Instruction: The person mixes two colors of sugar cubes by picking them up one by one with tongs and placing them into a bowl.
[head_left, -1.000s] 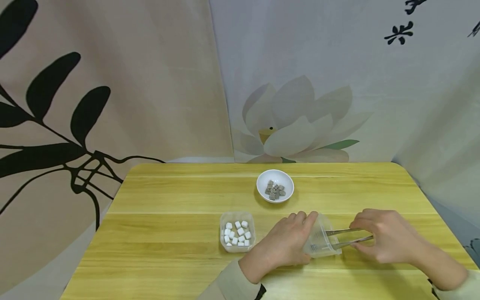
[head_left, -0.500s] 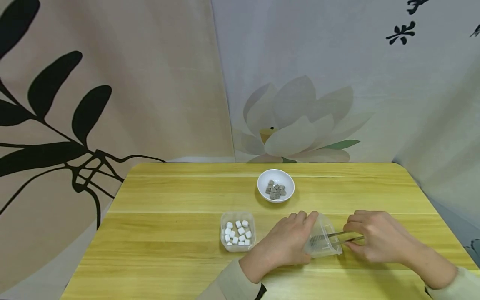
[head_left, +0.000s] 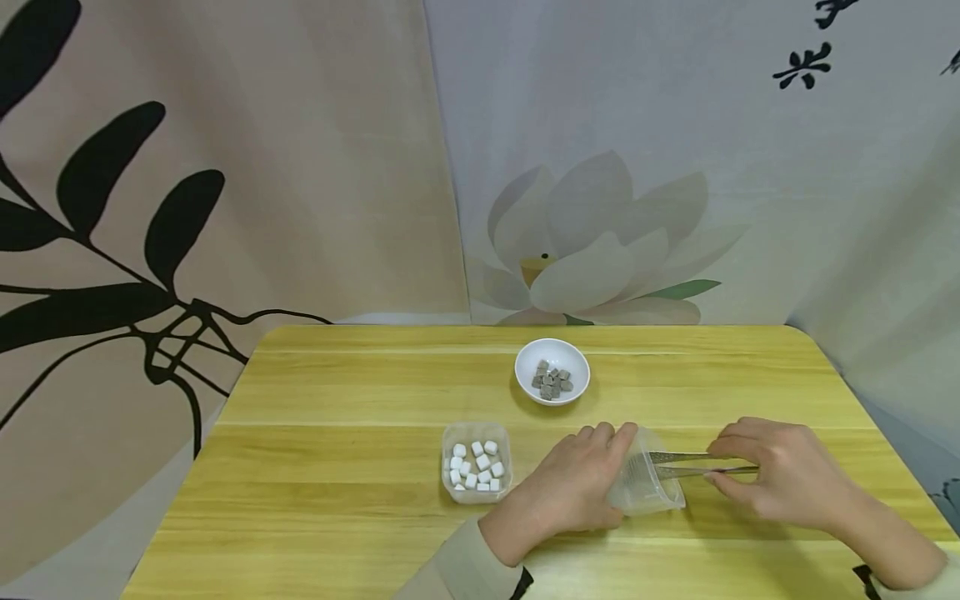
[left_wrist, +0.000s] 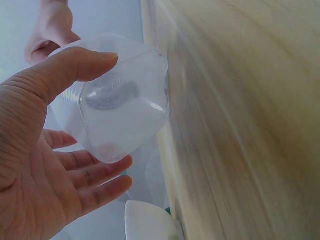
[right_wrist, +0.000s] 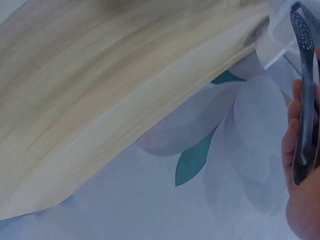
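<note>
My left hand (head_left: 566,492) grips a clear plastic container (head_left: 645,487) lying tilted on its side, its mouth facing right. In the left wrist view the thumb presses the container (left_wrist: 135,117) near its base, with the other fingers on the far side. My right hand (head_left: 787,471) pinches metal tweezers (head_left: 682,457), whose front ends reach into the mouth. Dimples show on one arm of the tweezers (right_wrist: 303,37) in the right wrist view. Cloudy plastic blurs the tips; whether they hold anything cannot be told.
Left of my left hand stands a small clear tub (head_left: 476,496) with several white cubes (head_left: 482,462). Behind, a white bowl (head_left: 525,364) contains several grey cubes (head_left: 551,380). All stand on a wooden table (head_left: 337,467), with a printed curtain (head_left: 337,167) behind its far edge.
My right hand first moved left, pushing the tweezers deeper into the container, then drew back right. The tweezers' arms now lie closer together than a second ago. My left hand stays in place.
</note>
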